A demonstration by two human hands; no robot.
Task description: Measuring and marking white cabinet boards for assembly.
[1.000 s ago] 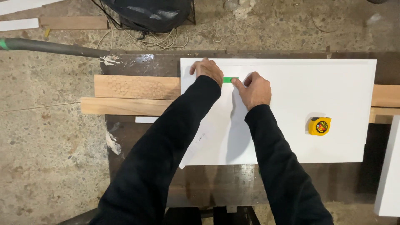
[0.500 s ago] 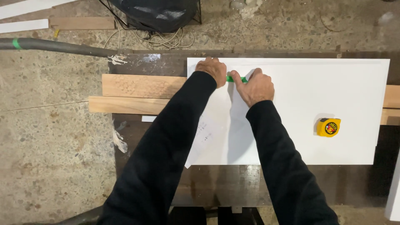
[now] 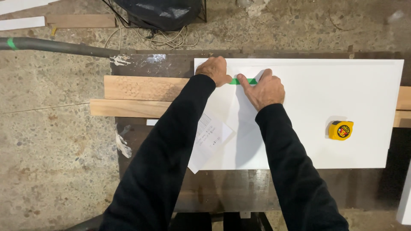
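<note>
Green tape strip (image 3: 244, 81) lies left-right between left hand (image 3: 216, 70) and right hand (image 3: 266, 89).

I see a smooth, matt white board (image 3: 325, 107) on a dark, worn wooden bench (image 3: 222, 188). The green tape (image 3: 243, 81) looks like thin paper. The planks (image 3: 137, 96) are bare, pale wood. The tape measure (image 3: 341, 130) is shiny yellow plastic. The floor (image 3: 47, 141) is rough, speckled concrete.

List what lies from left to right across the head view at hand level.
Pale wooden planks → left hand → strip of green tape → right hand → yellow tape measure, all over the white rectangular panel except the planks.
</note>
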